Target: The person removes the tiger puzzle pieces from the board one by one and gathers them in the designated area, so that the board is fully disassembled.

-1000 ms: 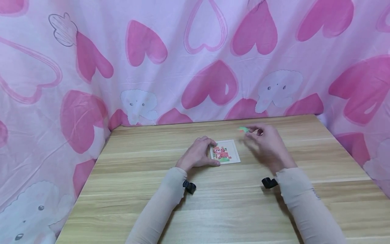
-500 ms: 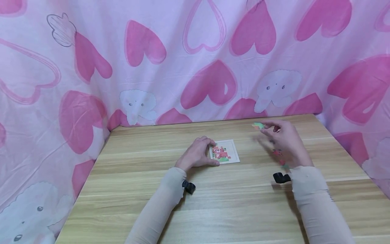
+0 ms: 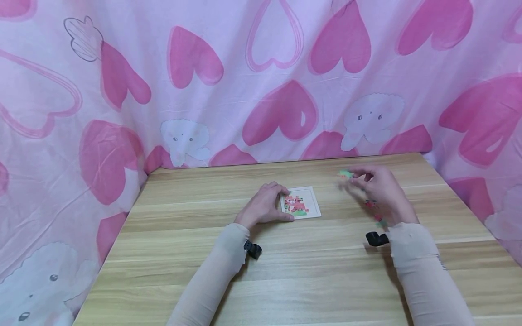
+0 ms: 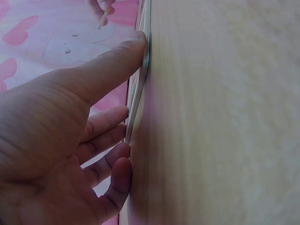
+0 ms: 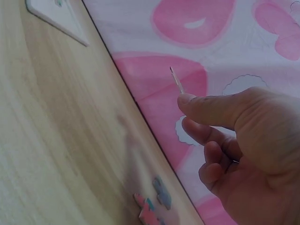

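A square white puzzle board [image 3: 309,202] lies on the table with a red and green animal picture [image 3: 295,205] partly filled in at its left side. My left hand [image 3: 264,205] holds the board at its left end, index finger at the far edge and thumb along the near edge. In the left wrist view the thumb [image 4: 117,61] lies along the board's side. Over the table to the right, my right hand [image 3: 379,183] pinches a small green and orange puzzle piece [image 3: 345,174] between thumb and index finger. The right wrist view shows this piece [image 5: 176,80] edge-on.
Loose red puzzle pieces [image 3: 371,204] lie on the wooden table [image 3: 293,280] under the right hand and wrist. A grey-blue piece [image 5: 162,192] shows among them in the right wrist view. A pink heart-patterned curtain [image 3: 228,68] stands behind the table and at both sides.
My right hand has moved right, away from the board, with the piece still pinched, then slightly lower; loose pieces beneath it came into view. The left hand and board stayed put.
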